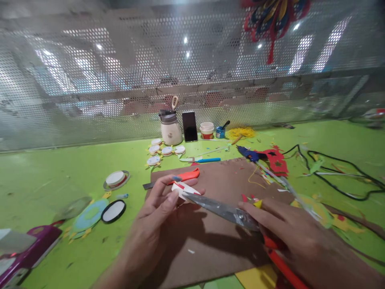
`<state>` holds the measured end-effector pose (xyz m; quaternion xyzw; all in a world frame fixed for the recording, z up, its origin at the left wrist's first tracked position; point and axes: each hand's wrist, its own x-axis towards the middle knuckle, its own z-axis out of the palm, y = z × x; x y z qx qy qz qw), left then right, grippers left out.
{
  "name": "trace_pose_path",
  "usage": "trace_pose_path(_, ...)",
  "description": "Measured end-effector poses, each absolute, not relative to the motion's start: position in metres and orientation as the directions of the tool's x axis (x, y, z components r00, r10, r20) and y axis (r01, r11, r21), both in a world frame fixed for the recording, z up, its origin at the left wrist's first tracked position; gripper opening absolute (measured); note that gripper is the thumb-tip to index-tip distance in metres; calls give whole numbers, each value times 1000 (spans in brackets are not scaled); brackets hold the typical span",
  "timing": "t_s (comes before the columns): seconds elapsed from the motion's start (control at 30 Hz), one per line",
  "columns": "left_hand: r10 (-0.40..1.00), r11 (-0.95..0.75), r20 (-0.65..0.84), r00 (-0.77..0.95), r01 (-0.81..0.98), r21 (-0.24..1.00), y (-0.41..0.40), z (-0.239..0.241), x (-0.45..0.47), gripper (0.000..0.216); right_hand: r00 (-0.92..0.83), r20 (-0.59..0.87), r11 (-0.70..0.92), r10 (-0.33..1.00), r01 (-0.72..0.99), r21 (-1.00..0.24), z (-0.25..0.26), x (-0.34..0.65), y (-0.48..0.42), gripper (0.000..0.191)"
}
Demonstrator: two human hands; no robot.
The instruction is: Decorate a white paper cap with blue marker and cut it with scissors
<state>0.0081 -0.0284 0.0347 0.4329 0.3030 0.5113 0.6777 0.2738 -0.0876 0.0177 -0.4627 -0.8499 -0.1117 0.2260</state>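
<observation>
My left hand [161, 208] pinches a small white and red paper piece [185, 188] over a brown cardboard sheet [210, 241]. My right hand [288, 233] grips scissors [222, 210] with red handles; their blade tips touch the paper piece. An orange utility knife [183, 177] lies on the cardboard just beyond my left fingers.
On the green table [60, 168]: tape rolls [116, 178], a purple device [27, 253] at left, a white mug [171, 130], a phone [189, 126], paint pots [207, 130], a blue glue gun [251, 154], red paper scraps [275, 160], black cables [331, 176] at right. A perforated metal wall [120, 80] stands behind.
</observation>
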Motion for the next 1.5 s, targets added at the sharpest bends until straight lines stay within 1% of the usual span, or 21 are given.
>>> trace_pose_path(0.1, 953, 116, 24, 302, -436, 893, -28, 34, 8, 18, -480, 458, 549, 748, 836, -19, 15, 276, -90, 54)
trace_pose_path(0.37, 936, 133, 26, 351, -421, 897, -22, 33, 2, 20, -475, 480, 556, 737, 831, -32, 11, 277, -91, 60)
trace_pose_path(0.57, 950, 120, 21, 311, -427, 896, -26, 34, 6, 20, -467, 500, 553, 729, 833, -27, 14, 275, -91, 58)
trace_pose_path(0.73, 945, 110, 35, 326, -417, 902, -24, 36, 6, 18, -466, 504, 555, 728, 831, -33, 13, 275, -90, 57)
trace_pose_path(0.9, 957, 91, 25, 288, -384, 919, -25, 37, 7, 20, -474, 499, 561, 726, 827, -30, 12, 277, -92, 52)
trace_pose_path(1.1, 980, 82, -19, 198, -316, 945, -27, 42, 9, 21, -480, 478, 546, 736, 838, 1, 14, 276, -91, 50)
trace_pose_path(1.23, 980, 76, -30, 197, -231, 970, -24, 43, 5, 27, -478, 491, 534, 728, 845, 30, 17, 270, -88, 48)
trace_pose_path(1.4, 980, -30, 43, 192, -71, 997, -20, 41, 1, 26, -444, 580, 518, 683, 854, 45, 22, 263, -84, 48)
trace_pose_path(1.5, 987, -65, 70, 146, -39, 997, -22, 42, 1, 21, -440, 576, 515, 689, 856, 37, 22, 262, -84, 49)
